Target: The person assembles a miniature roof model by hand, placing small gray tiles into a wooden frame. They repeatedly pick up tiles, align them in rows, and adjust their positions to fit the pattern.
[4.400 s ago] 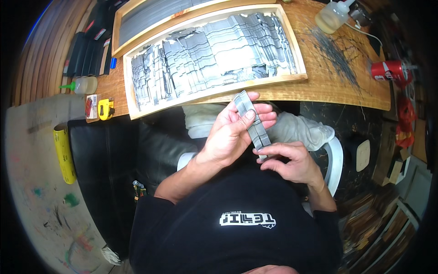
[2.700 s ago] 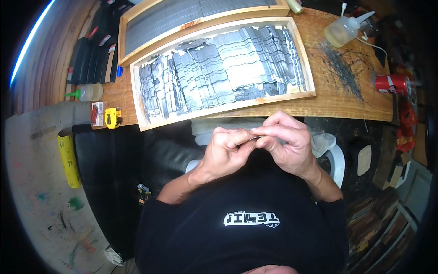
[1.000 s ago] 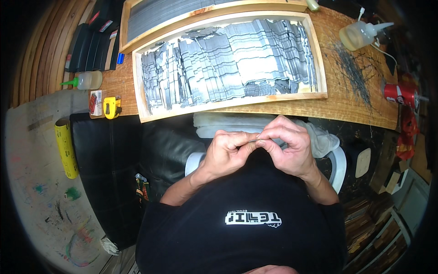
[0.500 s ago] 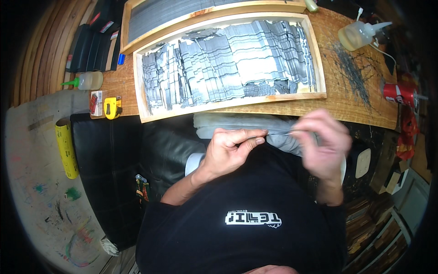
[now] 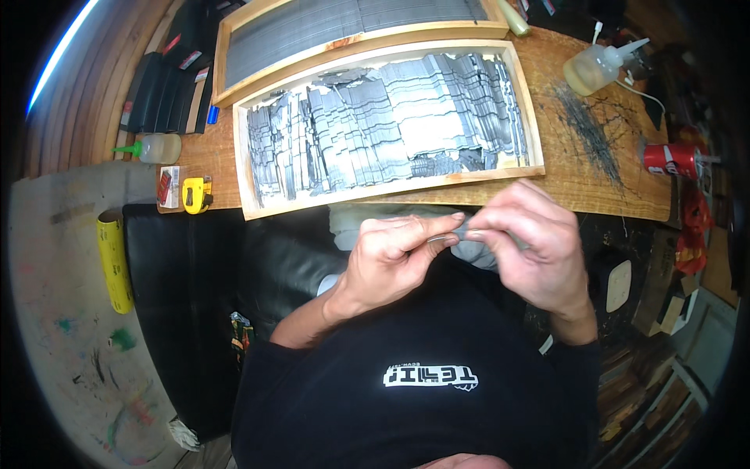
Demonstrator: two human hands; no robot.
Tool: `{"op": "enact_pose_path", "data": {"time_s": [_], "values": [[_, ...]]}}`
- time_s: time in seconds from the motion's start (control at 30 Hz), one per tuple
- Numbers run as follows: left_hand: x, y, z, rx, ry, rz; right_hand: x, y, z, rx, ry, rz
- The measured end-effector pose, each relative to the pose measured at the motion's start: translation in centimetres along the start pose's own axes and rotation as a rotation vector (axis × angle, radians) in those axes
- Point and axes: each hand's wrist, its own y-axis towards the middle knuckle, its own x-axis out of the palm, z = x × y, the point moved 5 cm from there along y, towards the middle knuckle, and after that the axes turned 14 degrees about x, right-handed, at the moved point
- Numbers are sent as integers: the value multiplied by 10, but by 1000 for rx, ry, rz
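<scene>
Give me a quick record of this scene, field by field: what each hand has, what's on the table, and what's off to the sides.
left hand: pinches one end of a small grey strip between thumb and fingers
right hand: fingertips at the strip's other end
wooden tray: on the table, filled with grey strips packed on edge
second tray: behind it, holding flat grey sheets
squeeze bottle: far right of table
red can: right edge, lying on its side
yellow tape measure: left edge
yellow roll: on the floor, left
</scene>
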Motion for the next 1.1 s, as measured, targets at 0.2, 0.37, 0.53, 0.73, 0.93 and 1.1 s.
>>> {"op": "enact_pose_path", "data": {"time_s": [0.2, 0.37, 0.53, 0.73, 0.93, 1.1], "values": [[-15, 32, 13, 208, 119, 16, 11, 17, -8, -212, 118, 108], [-16, 35, 1, 180, 139, -30, 20, 23, 13, -85, 236, 45], [-10, -1, -6, -5, -62, -69, 40, -2, 20, 52, 302, 2], [2, -38, -29, -225, -152, -94, 61, -21, 46, 153, 297, -71], [2, -39, -27, -242, -85, -120, 65, -25, 54, 175, 324, -79], [3, -38, -26, -230, -66, -118, 65, -24, 57, 172, 339, -75]]}}
